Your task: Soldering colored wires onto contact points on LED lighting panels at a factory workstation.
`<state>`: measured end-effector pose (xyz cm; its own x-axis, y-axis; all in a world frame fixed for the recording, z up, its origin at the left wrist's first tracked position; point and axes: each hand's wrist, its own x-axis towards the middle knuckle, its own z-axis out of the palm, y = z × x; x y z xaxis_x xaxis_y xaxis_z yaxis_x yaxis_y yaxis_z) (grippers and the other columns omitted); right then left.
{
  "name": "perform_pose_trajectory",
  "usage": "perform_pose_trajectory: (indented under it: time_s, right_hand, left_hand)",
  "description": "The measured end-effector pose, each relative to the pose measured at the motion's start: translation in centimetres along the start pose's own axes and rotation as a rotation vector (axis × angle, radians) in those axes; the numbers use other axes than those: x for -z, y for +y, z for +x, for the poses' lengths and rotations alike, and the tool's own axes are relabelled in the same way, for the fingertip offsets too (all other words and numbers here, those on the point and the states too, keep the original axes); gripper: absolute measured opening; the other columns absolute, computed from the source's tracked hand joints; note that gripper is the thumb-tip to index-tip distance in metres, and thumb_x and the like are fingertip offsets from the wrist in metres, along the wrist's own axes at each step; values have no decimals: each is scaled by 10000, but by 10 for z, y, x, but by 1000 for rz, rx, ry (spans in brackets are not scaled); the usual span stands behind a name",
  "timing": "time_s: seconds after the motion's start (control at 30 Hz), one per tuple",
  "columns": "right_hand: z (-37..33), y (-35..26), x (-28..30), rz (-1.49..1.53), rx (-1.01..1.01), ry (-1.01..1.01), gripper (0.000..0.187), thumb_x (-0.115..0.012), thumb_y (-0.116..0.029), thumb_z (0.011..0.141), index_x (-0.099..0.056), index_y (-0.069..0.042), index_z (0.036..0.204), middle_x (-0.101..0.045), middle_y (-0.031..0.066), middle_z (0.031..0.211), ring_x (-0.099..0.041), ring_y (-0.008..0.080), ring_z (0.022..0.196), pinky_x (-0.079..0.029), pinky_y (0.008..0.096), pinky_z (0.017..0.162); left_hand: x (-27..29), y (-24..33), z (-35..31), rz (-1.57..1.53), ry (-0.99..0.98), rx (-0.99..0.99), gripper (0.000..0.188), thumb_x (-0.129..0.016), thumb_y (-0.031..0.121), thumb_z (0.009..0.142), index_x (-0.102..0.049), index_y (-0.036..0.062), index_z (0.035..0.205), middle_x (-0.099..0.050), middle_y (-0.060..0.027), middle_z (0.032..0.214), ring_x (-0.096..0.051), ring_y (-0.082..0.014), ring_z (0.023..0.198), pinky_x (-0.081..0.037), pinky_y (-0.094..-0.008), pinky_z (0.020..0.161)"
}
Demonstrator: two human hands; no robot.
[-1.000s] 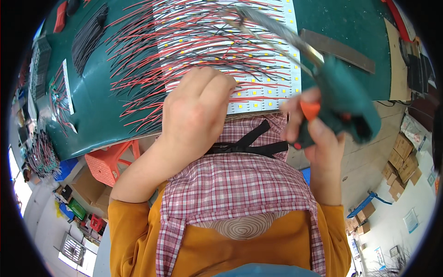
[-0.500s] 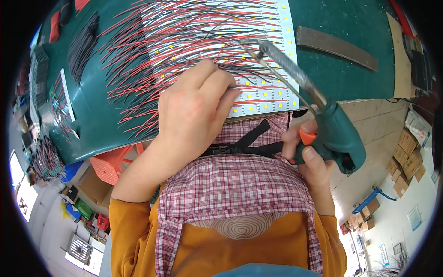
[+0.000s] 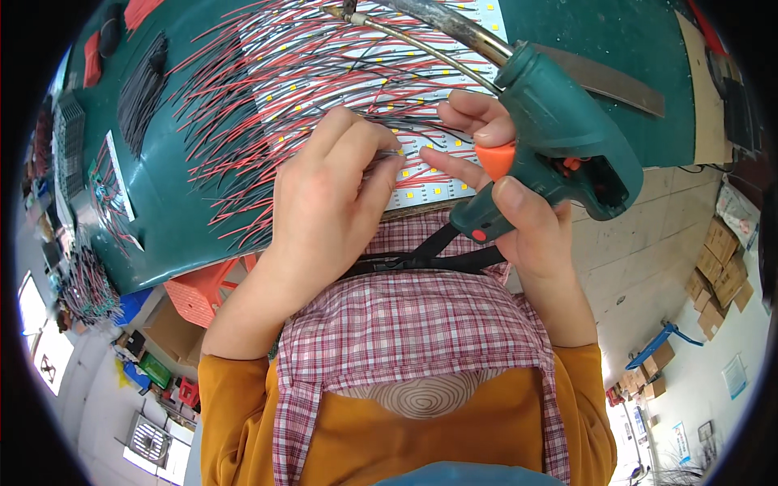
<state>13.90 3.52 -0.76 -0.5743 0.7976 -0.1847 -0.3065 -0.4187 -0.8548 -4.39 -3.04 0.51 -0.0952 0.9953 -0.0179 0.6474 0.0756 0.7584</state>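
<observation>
So the green soldering gun (image 3: 559, 105) is right of centre, right hand's (image 3: 532, 231) fingers clamped round its handle, left hand (image 3: 324, 182) mid-frame, fingers pinched on a thin wire (image 3: 395, 152) over the LED board (image 3: 421, 183), green bench (image 3: 583, 24) up top

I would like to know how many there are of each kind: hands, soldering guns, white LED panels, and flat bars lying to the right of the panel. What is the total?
Hands: 2, left hand and right hand
Soldering gun: 1
LED panel: 1
Flat bar: 1
Total: 5
</observation>
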Motion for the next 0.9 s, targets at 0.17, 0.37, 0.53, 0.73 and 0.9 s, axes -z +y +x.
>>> perform_pose_trajectory:
  time_s: [0.17, 0.37, 0.53, 0.73, 0.9]
  right_hand:
    - [-7, -8, -6, -8, 4, 23, 452, -686, -293, 833, -531, -38, 1173, -430, 230, 1370, -481, 358, 1270, -474, 579, 993]
    - [-80, -28, 16, -153, -320, 151, 495, -697, -368, 847, -515, -39, 1169, -661, 175, 973, -619, 162, 694, -510, 269, 646]
    - [-121, -31, 32, -481, -328, 34, 345, -632, -54, 873, -562, -7, 1208, -700, 110, 986, -649, 146, 789, -529, 283, 723]
    - [-118, -31, 32, -1083, -202, -94, 255, -705, -118, 819, -643, -39, 1054, -732, 39, 873, -703, 165, 793, -521, 271, 686]
    - [-121, -28, 30, -1028, -201, -21, 255, -721, -138, 801, -639, -55, 1027, -733, 23, 847, -703, 168, 757, -521, 273, 671]
  left_hand:
    - [1, 0, 7, 55, -36, 39, 98, -684, -17, 781, -612, 2, 844, -567, -91, 794, -606, -216, 684, -490, -311, 597]
    - [0, 0, 7, 89, -22, 45, 120, -700, 25, 758, -615, 14, 842, -569, -72, 785, -608, -199, 659, -490, -305, 586]
    - [-3, 3, 8, 55, -10, 105, 102, -695, 27, 768, -620, 15, 835, -580, -65, 797, -615, -183, 660, -493, -286, 593]
    - [-4, 2, 8, 31, -13, 119, 92, -680, 9, 770, -619, 5, 838, -588, -68, 802, -631, -171, 666, -501, -274, 602]
    - [-4, 4, 8, 70, -18, 120, 93, -679, 10, 766, -619, 5, 836, -594, -67, 805, -639, -169, 668, -506, -276, 602]
